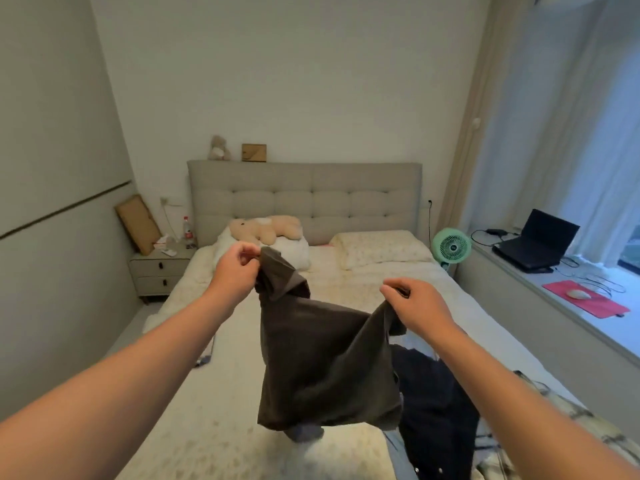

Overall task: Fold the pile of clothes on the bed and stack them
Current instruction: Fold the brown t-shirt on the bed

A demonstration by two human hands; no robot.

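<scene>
Fingers of the left hand (pixel 239 268) and right hand (pixel 415 303) pinch a dark brown garment (pixel 325 362) above the cream bed (pixel 214 393); one nightstand (pixel 159 268), two pillows, one plush bear (pixel 266 228), dark clothes pile (pixel 436 410), one green fan (pixel 452 247), one laptop (pixel 540 244).

Your 2 arms reach forward, bare to the elbow. Your left hand (pixel 237 268) is raised higher, fingers curled in a pinch; your right hand (pixel 417 301) sits lower, knuckles up, fingers also pinched.
</scene>
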